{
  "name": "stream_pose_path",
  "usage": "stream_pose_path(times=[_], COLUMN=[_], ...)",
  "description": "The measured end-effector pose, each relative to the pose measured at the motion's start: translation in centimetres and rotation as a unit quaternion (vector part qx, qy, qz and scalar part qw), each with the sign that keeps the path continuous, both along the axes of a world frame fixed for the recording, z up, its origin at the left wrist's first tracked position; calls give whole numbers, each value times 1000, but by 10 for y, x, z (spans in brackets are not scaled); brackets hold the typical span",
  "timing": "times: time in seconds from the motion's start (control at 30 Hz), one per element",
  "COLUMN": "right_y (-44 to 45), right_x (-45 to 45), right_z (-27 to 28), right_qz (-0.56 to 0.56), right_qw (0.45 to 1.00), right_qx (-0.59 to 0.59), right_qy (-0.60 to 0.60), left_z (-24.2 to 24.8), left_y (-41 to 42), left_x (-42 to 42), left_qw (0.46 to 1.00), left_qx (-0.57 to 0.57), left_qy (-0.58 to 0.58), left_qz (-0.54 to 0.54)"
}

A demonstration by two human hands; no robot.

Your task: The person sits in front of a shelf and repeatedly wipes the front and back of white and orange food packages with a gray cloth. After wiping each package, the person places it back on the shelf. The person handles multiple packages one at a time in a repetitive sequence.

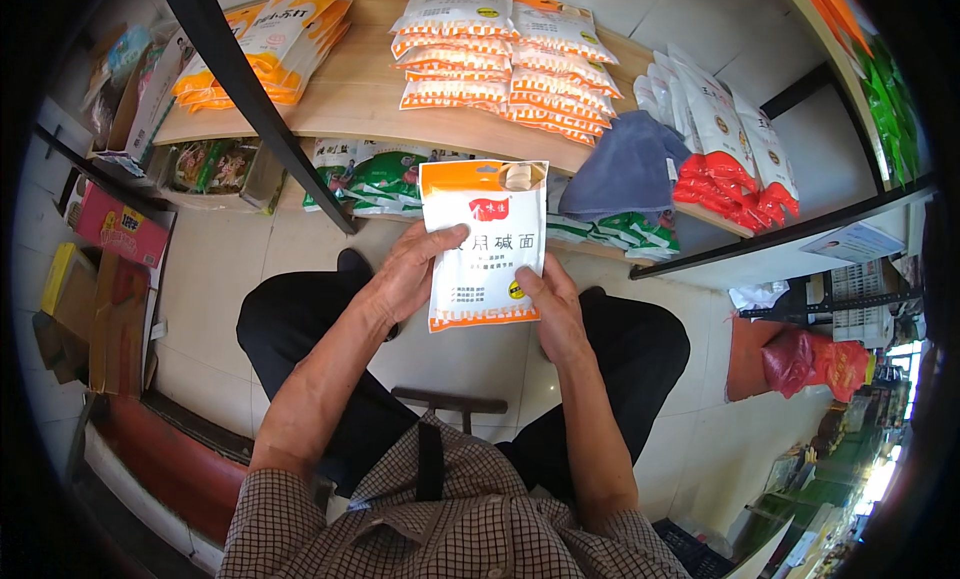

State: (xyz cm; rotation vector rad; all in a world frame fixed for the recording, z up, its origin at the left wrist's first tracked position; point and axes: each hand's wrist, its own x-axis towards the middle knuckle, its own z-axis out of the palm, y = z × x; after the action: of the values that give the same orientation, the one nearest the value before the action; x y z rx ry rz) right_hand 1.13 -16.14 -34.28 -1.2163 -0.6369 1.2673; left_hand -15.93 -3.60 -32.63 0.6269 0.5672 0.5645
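Observation:
Both hands grip one white-and-orange plastic packet (486,196), its printed front turned up towards me. My left hand (409,268) pinches its left side, thumb across the front. On the lower right edge, my right hand (559,309) holds it with the thumb on the front; the fingers behind are partly hidden. Beyond the packet, matching packets lie in two stacks, a left stack (454,50) and a right stack (562,61), on a wooden shelf (345,91). A grey-blue cloth (626,166) hangs over the shelf's front edge, right of the stacks.
Yellow-and-white packets (277,35) lie at the shelf's left, behind a black metal post (262,106). Red-and-white bags (720,144) stand at its right. Green-and-white bags (382,178) fill the lower shelf. Cardboard boxes (120,316) stand at left, red plastic bags (817,361) at right.

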Motion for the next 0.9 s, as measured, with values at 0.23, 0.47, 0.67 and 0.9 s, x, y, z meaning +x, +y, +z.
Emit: stream_pose_path(times=[0.23, 0.47, 0.67, 0.9], right_y=[-1, -4, -2, -31], right_x=[-3, -16, -30, -43], right_z=[-25, -92, -188, -286], right_qz=[-19, 16, 43, 92], right_qw=[997, 994, 989, 950], right_qx=[-11, -92, -139, -280], right_qy=[71, 64, 32, -107], left_z=[-2, -28, -33, -27], left_y=[5, 27, 30, 25], left_x=[7, 2, -3, 7], left_qw=[999, 956, 951, 969], left_qx=[15, 51, 59, 25], left_qy=[43, 176, 172, 118], left_qz=[28, 227, 252, 215])
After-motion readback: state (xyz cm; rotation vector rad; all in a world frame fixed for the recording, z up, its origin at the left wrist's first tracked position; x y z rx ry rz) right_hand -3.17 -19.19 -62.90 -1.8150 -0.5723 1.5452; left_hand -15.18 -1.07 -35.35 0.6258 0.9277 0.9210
